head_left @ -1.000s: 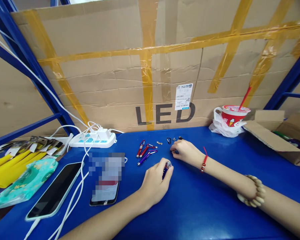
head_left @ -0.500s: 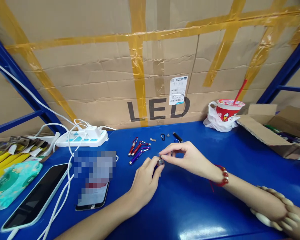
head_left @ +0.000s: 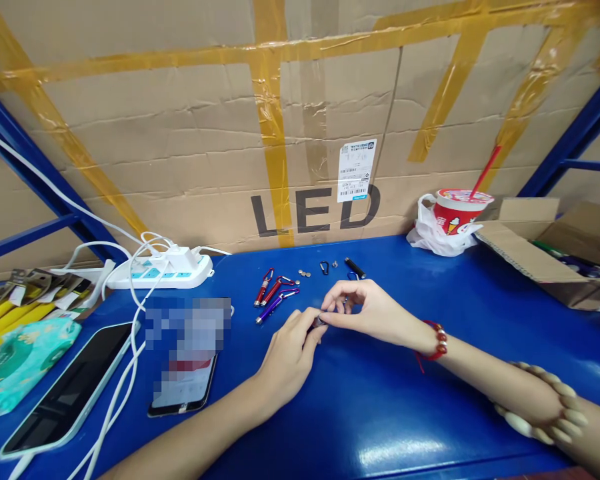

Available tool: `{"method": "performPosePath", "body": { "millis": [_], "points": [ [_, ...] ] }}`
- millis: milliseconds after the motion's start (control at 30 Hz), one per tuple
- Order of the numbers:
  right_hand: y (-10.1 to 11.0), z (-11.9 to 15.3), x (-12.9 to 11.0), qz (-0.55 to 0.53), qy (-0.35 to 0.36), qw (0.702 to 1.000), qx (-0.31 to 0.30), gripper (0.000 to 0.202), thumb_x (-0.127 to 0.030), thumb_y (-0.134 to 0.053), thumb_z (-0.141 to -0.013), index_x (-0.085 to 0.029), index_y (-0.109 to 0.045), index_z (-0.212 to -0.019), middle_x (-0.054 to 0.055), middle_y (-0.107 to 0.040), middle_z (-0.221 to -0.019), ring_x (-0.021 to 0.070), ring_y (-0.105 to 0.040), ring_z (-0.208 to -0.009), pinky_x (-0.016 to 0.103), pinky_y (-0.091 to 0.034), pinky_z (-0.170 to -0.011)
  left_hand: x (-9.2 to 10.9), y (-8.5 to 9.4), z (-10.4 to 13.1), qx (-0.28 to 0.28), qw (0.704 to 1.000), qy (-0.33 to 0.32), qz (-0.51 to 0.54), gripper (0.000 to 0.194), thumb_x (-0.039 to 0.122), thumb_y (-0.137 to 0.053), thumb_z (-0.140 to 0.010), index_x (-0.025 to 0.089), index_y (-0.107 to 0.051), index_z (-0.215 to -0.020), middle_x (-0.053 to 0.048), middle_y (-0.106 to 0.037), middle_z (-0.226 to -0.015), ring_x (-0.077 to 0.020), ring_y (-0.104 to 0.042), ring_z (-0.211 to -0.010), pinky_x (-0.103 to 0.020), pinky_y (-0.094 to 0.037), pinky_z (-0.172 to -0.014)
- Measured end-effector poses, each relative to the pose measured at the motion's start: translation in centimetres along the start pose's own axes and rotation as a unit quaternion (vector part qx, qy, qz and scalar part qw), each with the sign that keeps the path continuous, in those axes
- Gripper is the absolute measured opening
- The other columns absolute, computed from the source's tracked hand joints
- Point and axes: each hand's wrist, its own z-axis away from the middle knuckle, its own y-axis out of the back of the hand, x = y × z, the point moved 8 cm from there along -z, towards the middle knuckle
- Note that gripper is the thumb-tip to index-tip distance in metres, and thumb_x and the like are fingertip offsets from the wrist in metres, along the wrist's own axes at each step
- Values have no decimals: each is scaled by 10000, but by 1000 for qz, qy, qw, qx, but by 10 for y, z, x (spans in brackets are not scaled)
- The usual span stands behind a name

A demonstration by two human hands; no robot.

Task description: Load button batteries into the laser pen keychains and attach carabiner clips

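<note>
My left hand [head_left: 293, 347] is closed around a small dark piece [head_left: 319, 322], mostly hidden by the fingers. The thumb of my right hand [head_left: 365, 310] touches that piece, its fingers curled; a small shiny item shows among them, too small to name. Beyond my hands lie two red penlights [head_left: 264, 288] with clips, a purple penlight [head_left: 275, 308], several button cells [head_left: 305, 274], a dark carabiner [head_left: 325, 268], a tiny metal part [head_left: 335, 264], a black tube [head_left: 355, 268] and a blue clip [head_left: 353, 275].
On the left are a white power strip [head_left: 160, 272] with cables, two phones [head_left: 70, 393] and a green packet [head_left: 25, 367]. A red cup [head_left: 455, 217] in a plastic bag and an open carton [head_left: 530, 250] stand at the right. A large cardboard box [head_left: 205, 153] rises behind.
The view has shifted slightly. My right fingers have curled in more, and the piece between my hands shows less than before.
</note>
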Motion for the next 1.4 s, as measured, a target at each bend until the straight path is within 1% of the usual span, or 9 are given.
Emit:
{"method": "performPosePath", "body": {
  "millis": [167, 267, 400, 533, 700, 933, 1167, 1300, 1400],
  "points": [
    [12, -3, -2, 84, 56, 994, 40, 238, -371, -540, -807, -150, -628, -798, 9, -606, -674, 117, -545, -609, 232, -449, -564, 3, -2, 1, -14, 1000, 13, -19, 165, 255, -322, -927, 222, -448, -827, 31, -493, -710, -146, -501, -681, -247, -380, -665],
    [17, -10, 2, 242, 103, 963, 62, 221, -301, -475, -854, -164, -635, -920, 49, -628, -855, 137, -576, -712, 261, -474, -665, 8, -2, 2, -14, 999, 11, -27, 147, 258, -323, -926, 224, -449, -859, 23, -511, -738, -149, -517, -702, -244, -393, -667],
    [-2, -24, 8, 382, 157, 911, 13, 248, -230, -472, -854, -221, -612, -1058, 71, -592, -1024, 189, -542, -943, 345, -420, -837, 12, 1, 4, -1, 999, -5, -50, 130, 253, -351, -913, 221, -466, -860, 8, -531, -792, -156, -527, -721, -252, -409, -675],
    [-25, -42, 8, 444, 175, 879, -30, 297, -226, -450, -872, -239, -573, -1142, 86, -565, -1110, 209, -516, -987, 360, -383, -821, 12, 5, 5, 15, 999, -9, -50, 138, 243, -361, -908, 214, -489, -867, -4, -550, -803, -162, -541, -726, -260, -420, -681],
    [-37, -60, 8, 493, 165, 853, -49, 235, -195, -478, -865, -190, -645, -1030, 95, -629, -996, 217, -534, -929, 338, -342, -760, 11, 8, 6, 25, 998, -12, -52, 142, 240, -365, -910, 209, -492, -855, -3, -547, -760, -162, -543, -694, -253, -426, -657],
    [-26, -49, 5, 491, 114, 862, -53, 156, -271, -560, -825, -188, -678, -764, 47, -678, -790, 186, -581, -795, 300, -317, -689, 13, 9, 7, 19, 998, -11, -52, 150, 246, -357, -910, 213, -490, -851, -3, -541, -760, -165, -542, -696, -261, -424, -658],
    [-26, -22, 1, 442, 119, 885, -86, 113, -270, -605, -780, -197, -629, -697, -7, -672, -705, 143, -597, -706, 270, -317, -665, 11, 7, 6, 23, 999, -16, -37, 164, 242, -344, -917, 219, -485, -837, 9, -507, -752, -155, -514, -691, -250, -400, -649],
    [-12, -13, -5, 425, 122, 897, -20, 130, -298, -571, -820, -199, -639, -769, 10, -688, -776, 161, -608, -750, 291, -332, -693, 10, 9, 3, 36, 999, -29, -8, 162, 193, -340, -915, 220, -477, -833, 17, -487, -747, -150, -497, -735, -240, -384, -672],
    [5, -3, -19, 361, 154, 916, 87, 170, -317, -527, -854, -208, -654, -823, 12, -700, -821, 149, -622, -757, 285, -373, -724, 6, 10, 1, 45, 999, -20, 20, 179, 189, -330, -919, 216, -464, -804, 18, -483, -749, -147, -492, -748, -237, -378, -679]
  ]
}}
